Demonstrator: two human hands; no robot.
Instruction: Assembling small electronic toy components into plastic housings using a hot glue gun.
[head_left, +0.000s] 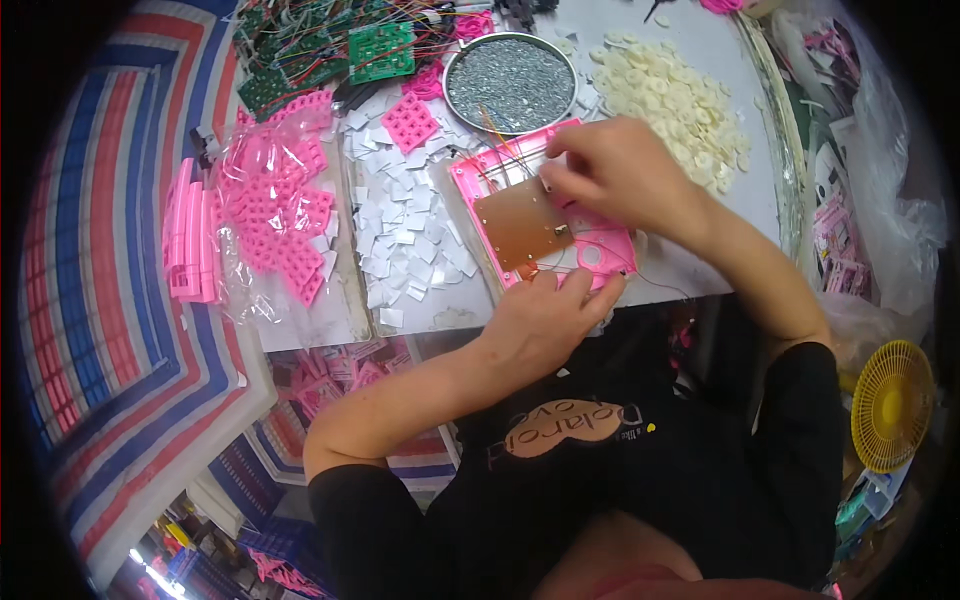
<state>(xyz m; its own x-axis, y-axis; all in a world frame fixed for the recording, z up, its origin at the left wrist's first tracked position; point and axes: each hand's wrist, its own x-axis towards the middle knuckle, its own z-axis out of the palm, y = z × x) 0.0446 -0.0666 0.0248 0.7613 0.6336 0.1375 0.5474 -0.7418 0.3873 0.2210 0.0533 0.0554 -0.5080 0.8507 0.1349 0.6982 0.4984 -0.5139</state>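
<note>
A pink plastic casing (497, 272) lies on the table in front of me, with a brown circuit board (520, 225) set in it and thin wires beyond the board. My left hand (545, 315) is at the casing's near edge, its curled fingers and thumb gripping that edge. Over the far right part of the board is my right hand (625, 175). Its thumb and fingers are pinched together close to the board's corner; whatever is between them is too small or hidden to make out. A pink ring-shaped part of the casing (598, 257) shows between the hands.
A round tray (447, 95) of small metal screws stands beyond the casing. Cream plastic discs (670, 95) are heaped right of it. White squares (405, 225), pink lattice pieces (270, 215) in clear plastic and stacked pink parts (190, 240) lie left. Green wired circuit boards (380, 52) fill the far left.
</note>
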